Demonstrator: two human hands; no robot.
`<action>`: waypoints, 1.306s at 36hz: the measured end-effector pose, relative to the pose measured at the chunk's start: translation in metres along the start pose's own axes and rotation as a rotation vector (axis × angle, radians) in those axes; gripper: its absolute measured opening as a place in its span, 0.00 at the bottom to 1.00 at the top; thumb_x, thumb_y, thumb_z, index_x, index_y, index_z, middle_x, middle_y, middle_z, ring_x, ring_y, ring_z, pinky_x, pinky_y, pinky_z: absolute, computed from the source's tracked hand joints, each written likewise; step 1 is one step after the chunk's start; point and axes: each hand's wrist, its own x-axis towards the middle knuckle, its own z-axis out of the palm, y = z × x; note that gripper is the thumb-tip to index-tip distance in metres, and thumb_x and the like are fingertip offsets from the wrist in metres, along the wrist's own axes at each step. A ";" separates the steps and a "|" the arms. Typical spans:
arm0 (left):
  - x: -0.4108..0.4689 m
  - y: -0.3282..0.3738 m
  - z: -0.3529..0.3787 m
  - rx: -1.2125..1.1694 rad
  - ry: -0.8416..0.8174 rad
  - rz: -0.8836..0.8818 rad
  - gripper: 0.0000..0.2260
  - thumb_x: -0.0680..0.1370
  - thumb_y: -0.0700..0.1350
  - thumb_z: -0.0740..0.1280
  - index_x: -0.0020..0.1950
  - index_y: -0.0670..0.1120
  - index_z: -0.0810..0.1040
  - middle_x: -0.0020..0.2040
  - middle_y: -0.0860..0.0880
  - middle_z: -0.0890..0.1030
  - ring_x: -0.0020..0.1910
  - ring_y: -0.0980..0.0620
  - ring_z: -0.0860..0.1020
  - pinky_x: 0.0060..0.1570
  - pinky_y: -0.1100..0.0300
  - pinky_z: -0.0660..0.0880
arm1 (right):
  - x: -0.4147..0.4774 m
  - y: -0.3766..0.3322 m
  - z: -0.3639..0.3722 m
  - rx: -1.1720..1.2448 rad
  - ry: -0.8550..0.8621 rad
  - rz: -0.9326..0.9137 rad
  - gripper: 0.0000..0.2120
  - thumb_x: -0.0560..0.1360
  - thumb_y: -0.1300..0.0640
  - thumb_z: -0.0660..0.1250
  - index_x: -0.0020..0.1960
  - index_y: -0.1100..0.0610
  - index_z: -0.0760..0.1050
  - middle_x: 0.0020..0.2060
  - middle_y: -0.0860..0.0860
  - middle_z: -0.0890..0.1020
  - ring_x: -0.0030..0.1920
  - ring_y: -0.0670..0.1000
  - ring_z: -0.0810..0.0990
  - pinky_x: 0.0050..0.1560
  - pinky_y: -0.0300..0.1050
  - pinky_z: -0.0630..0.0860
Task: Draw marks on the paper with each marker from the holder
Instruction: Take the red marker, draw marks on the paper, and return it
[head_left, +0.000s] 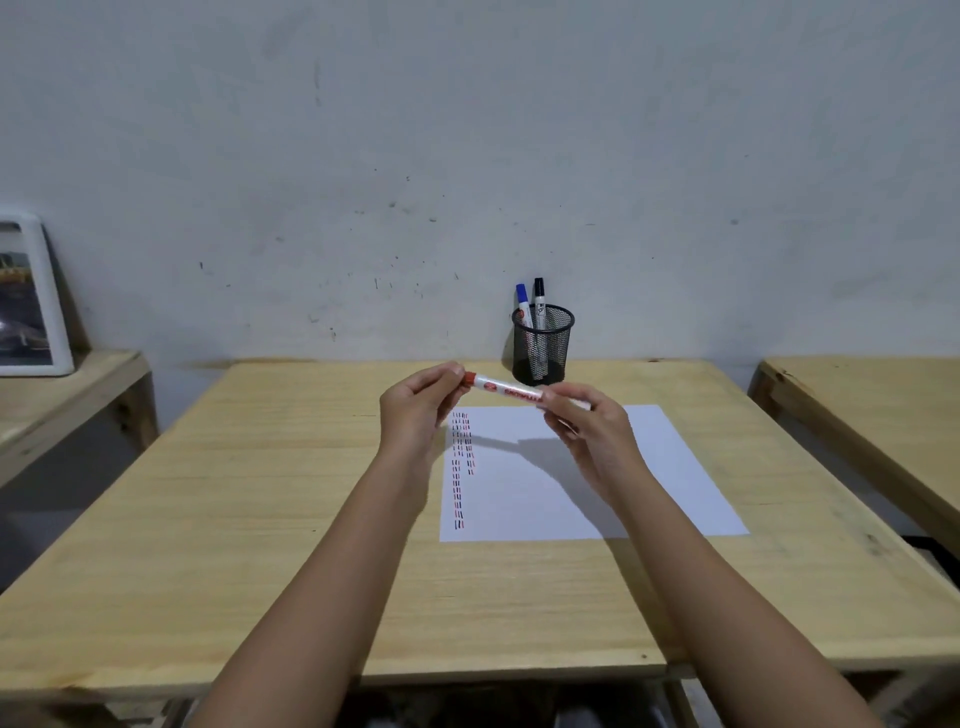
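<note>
- Fingers (451, 375) of the left hand (415, 415) pinch the red cap end of a white-barrelled red marker (506, 391); fingers (558, 410) of the right hand (592, 436) are curled closed around the barrel's other end.
- The marker is held roughly level in the air above the far edge of the white rectangular paper sheet (623, 478), between the two hands. This two-ended grip suits pulling the cap off or pressing it back on; which of the two cannot be told.
- The sheet lies flat on the pale wooden bench (260, 493), slightly right of centre, within easy reach of the right hand.
- Columns of short dashes (462, 462), red and dark, run down the sheet's left margin, so at least two colours appear to have been used; most of the sheet is bare.
- A black wire-mesh cylindrical holder (543, 345) stands upright at the bench's far edge, against the wall, just beyond the sheet, clear of the drawing area yet reachable.
- A blue-capped marker (523, 301) and a black-capped marker (539, 299) stand cap-up in the holder, side by side.
- A white-framed picture (31, 301) leans on the neighbouring bench at the left and plays no part in the task.
</note>
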 end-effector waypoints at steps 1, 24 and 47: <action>0.003 0.003 0.001 0.026 -0.001 0.018 0.04 0.72 0.37 0.71 0.46 0.42 0.83 0.38 0.48 0.85 0.39 0.56 0.83 0.41 0.70 0.78 | 0.000 -0.001 -0.002 -0.092 -0.044 -0.002 0.05 0.70 0.69 0.70 0.43 0.60 0.79 0.35 0.50 0.83 0.39 0.48 0.80 0.46 0.37 0.77; 0.105 0.000 0.084 0.911 -0.190 0.414 0.11 0.74 0.51 0.69 0.52 0.47 0.77 0.46 0.48 0.76 0.46 0.52 0.75 0.48 0.62 0.72 | 0.122 -0.076 -0.005 -0.803 0.020 -0.322 0.10 0.73 0.64 0.67 0.51 0.56 0.70 0.44 0.52 0.78 0.39 0.53 0.80 0.43 0.45 0.77; 0.169 -0.088 0.077 0.782 -0.244 0.286 0.26 0.62 0.49 0.79 0.55 0.52 0.73 0.55 0.50 0.78 0.54 0.53 0.79 0.53 0.59 0.76 | 0.202 -0.042 -0.008 -1.257 0.037 -0.267 0.10 0.75 0.58 0.64 0.54 0.60 0.73 0.43 0.59 0.80 0.42 0.58 0.80 0.44 0.53 0.79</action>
